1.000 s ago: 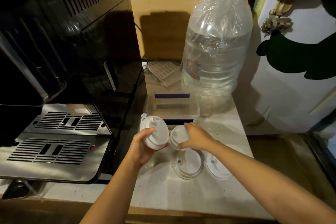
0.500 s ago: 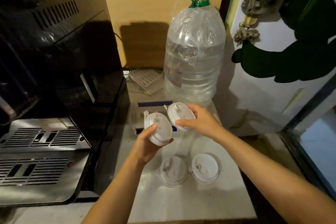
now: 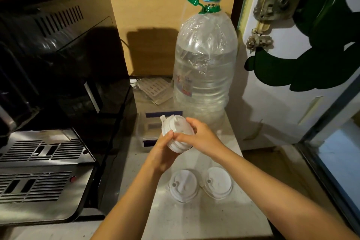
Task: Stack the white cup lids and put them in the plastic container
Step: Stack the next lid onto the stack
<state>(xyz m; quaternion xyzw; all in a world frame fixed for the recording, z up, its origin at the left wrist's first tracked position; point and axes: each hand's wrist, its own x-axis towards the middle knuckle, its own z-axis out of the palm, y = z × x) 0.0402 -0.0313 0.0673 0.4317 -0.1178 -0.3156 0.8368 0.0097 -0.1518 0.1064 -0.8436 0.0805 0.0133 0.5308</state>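
Note:
A small stack of white cup lids (image 3: 176, 132) is held in the air between both hands, tilted. My left hand (image 3: 162, 152) grips it from below and my right hand (image 3: 200, 137) presses on it from the right. Two more white lids lie flat on the counter below my hands, one on the left (image 3: 184, 185) and one on the right (image 3: 218, 182). The clear plastic container (image 3: 145, 128) with dark blue strips sits just behind my hands, partly hidden by them.
A black coffee machine (image 3: 58, 84) with a metal drip tray (image 3: 39, 171) fills the left side. A large water bottle (image 3: 204, 68) with a green cap stands behind the container. A white door (image 3: 282, 93) stands on the right. The white counter (image 3: 204, 218) ends close to me.
The lid in my right hand has come together with the one in my left hand, and both hands now hold them as one stack. The camera view has shifted.

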